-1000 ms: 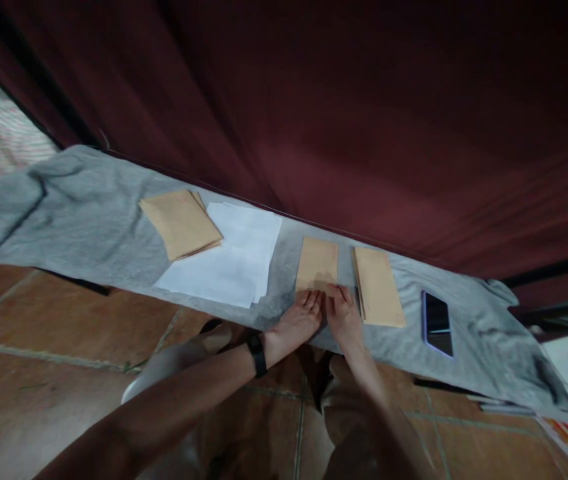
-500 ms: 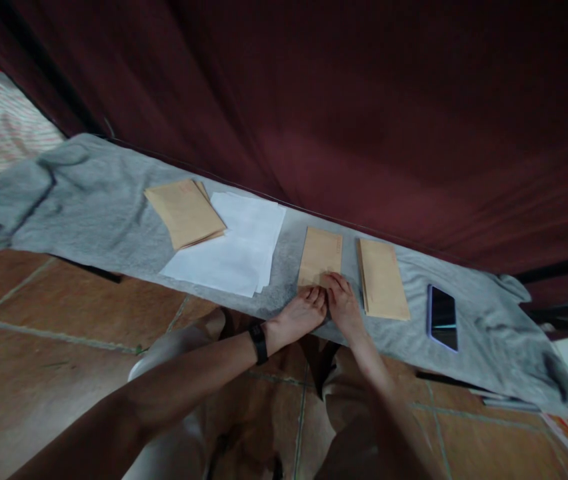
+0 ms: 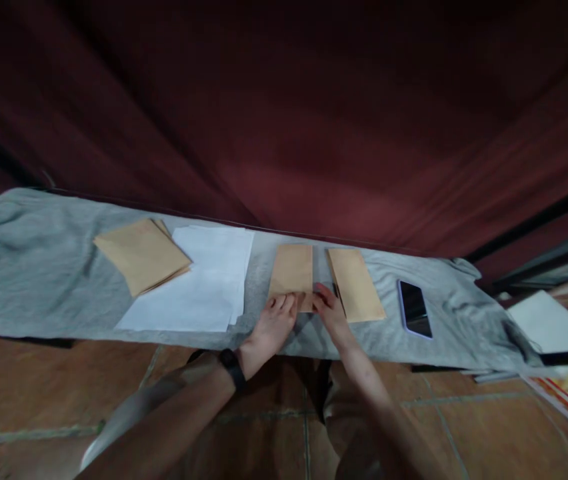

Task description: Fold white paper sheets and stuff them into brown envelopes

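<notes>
Fingers of the left hand [image 3: 275, 320] and right hand [image 3: 331, 311] lie flat, pressing the near edge of a brown envelope [image 3: 293, 275] on the grey cloth [image 3: 39, 267], gripping nothing. Even pressure along that edge should keep it square beside the second envelope [image 3: 357, 283], with the phone [image 3: 414, 308] further right.

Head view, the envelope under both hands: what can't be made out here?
- Envelope: near end hidden by the left hand and right hand; flap state unreadable.
- Any print on it: too blurred.
- Envelope stack: count too small to tell.
- Phone: screen dark.
- Grey cloth: cut off at the left edge.
</notes>
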The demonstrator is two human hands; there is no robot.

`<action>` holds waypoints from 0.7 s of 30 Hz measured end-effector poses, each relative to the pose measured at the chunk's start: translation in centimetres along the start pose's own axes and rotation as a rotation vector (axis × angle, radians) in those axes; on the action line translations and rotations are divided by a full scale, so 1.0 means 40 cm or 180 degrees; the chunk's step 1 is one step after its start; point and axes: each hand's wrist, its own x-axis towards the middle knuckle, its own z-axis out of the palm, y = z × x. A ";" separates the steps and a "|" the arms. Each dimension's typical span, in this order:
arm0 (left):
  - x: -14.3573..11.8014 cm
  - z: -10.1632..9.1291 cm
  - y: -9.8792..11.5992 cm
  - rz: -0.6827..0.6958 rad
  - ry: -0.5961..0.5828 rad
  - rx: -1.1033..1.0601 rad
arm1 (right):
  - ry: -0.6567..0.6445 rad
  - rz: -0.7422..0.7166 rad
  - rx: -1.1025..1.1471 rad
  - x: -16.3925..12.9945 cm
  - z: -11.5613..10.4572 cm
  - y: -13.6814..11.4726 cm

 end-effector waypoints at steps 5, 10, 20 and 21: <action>0.044 -0.027 -0.066 -0.0869 0.0805 -0.1802 | -0.0003 0.0258 0.0782 -0.004 0.004 -0.055; 0.076 -0.019 -0.069 -0.2637 0.1491 -0.4968 | -0.0247 0.0551 0.0940 -0.019 0.022 -0.065; 0.043 -0.001 -0.017 -0.3241 0.0737 -0.6343 | -0.0635 0.0628 0.1215 -0.045 0.059 -0.058; 0.046 -0.004 -0.033 -0.3264 0.0848 -0.6246 | -0.0658 0.0650 0.1145 -0.041 0.052 -0.060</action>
